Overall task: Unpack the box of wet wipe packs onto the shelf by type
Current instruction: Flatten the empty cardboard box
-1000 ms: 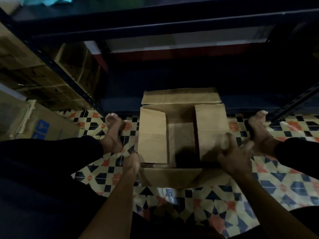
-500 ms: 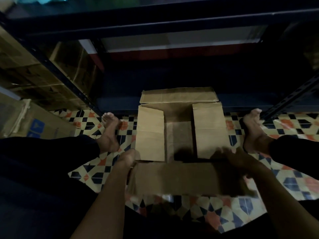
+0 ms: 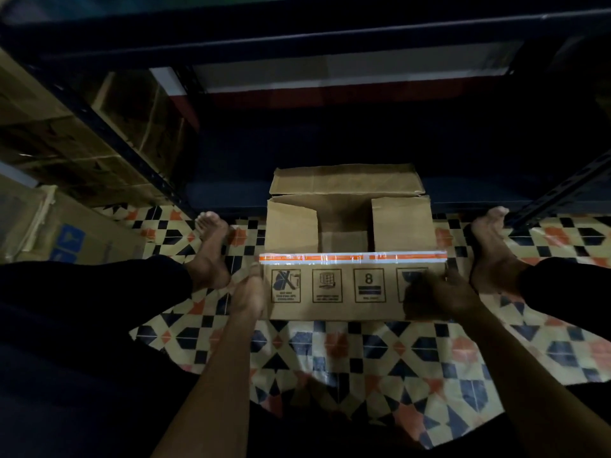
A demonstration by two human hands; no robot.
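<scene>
1. Sitting on the patterned floor [image 3: 363,352] of cream, black and orange tiles, a person has a brown cardboard box [image 3: 350,246] between two bare feet, at the centre of the frame; the left foot [image 3: 211,249] lies just left of the box and the right foot [image 3: 489,249] just right of it.
2. The box is open at the top; its far flap [image 3: 345,178] is folded back toward the shelf, and two side flaps, the left flap [image 3: 291,226] and the right flap [image 3: 401,224], tilt inward over a dim interior; no packs can be made out inside.
3. The near flap [image 3: 344,292] faces the camera, with a strip of orange and white tape [image 3: 352,257] along its upper edge and a row of printed handling symbols below it, one bearing the figure 8.
4. The left hand [image 3: 249,290] rests at the left end of the near flap, fingers fairly straight along the edge; its grip looks apart, touching the cardboard rather than clamped on it.
5. The right hand [image 3: 436,297] lies over the right end of the same flap, covering the last symbol; it is dark and blurred, so I cannot tell how its grip stands.
6. Beyond the box, in the upper half of the frame, stands a dark metal shelf [image 3: 297,38]; its lowest level lies in deep shadow.
7. Stacked brown cartons [image 3: 66,140] fill the upper left of the frame.
</scene>
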